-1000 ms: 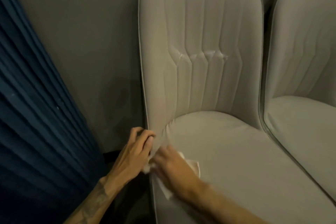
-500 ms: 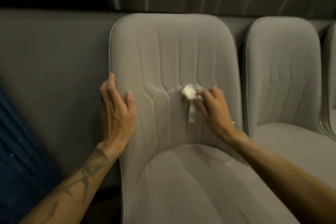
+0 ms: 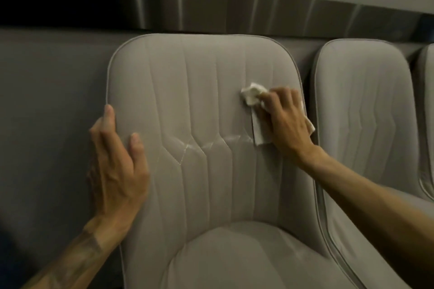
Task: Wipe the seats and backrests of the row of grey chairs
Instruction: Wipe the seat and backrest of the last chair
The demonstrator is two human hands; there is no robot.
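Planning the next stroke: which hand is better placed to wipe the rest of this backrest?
Right. The right hand holds the cloth against the backrest, at its upper right. The left hand grips the backrest's left edge with no cloth, likely steadying it.
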